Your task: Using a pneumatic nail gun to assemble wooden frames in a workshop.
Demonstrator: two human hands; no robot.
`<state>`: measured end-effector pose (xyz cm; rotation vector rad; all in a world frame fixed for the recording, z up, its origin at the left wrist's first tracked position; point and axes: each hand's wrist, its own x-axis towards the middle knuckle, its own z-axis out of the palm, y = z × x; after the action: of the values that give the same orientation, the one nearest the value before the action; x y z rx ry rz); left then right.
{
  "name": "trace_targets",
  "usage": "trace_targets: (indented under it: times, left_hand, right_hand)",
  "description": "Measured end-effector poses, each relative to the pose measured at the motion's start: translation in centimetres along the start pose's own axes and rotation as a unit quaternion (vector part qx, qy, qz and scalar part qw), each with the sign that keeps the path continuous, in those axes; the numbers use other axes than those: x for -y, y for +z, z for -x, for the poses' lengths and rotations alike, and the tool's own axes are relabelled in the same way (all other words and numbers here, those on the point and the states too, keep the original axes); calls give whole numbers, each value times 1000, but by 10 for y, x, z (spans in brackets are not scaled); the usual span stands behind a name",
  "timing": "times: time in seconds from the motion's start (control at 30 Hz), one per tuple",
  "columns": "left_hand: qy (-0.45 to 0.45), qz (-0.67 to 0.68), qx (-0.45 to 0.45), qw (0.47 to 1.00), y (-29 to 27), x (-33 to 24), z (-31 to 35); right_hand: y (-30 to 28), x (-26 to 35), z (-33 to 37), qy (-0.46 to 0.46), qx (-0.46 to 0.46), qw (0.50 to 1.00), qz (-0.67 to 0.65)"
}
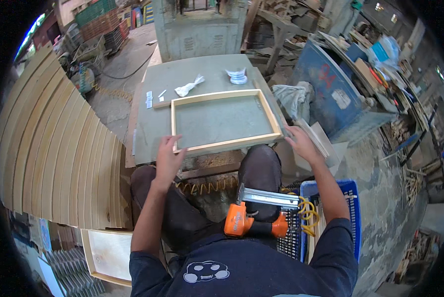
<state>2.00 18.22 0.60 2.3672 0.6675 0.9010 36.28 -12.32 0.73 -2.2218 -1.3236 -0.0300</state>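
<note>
A rectangular frame of pale wood strips [225, 144] lies on the grey-topped worktable [202, 74] in front of me. My left hand [169, 157] has its fingers and thumb closed around the frame's near left corner. At the near right corner, my right hand [303, 142] grips the frame's end between fingertips and thumb. Across my right thigh rests an orange nail gun [238, 221] with a silver magazine and a coiled yellow air hose [309, 218].
Stacked wooden frames [58, 143] rise on the left. Behind the frame lie a twisted white plastic bag [189, 85], another plastic packet [237, 76] and small white strips [149, 99]. A blue crate [352, 218] stands at my right, a large blue bin [326, 84] beyond.
</note>
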Motion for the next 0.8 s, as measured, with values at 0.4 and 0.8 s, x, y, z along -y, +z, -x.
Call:
trace_targets:
  times: [0.4,0.8]
  left_hand:
    - [-76,55,4,996,15,51,27]
    - [-105,3,-30,994,19,41,29]
  right_hand:
    - [30,0,3,-37,-72,996,30]
    - [44,-15,-3,-105,-126,982,96]
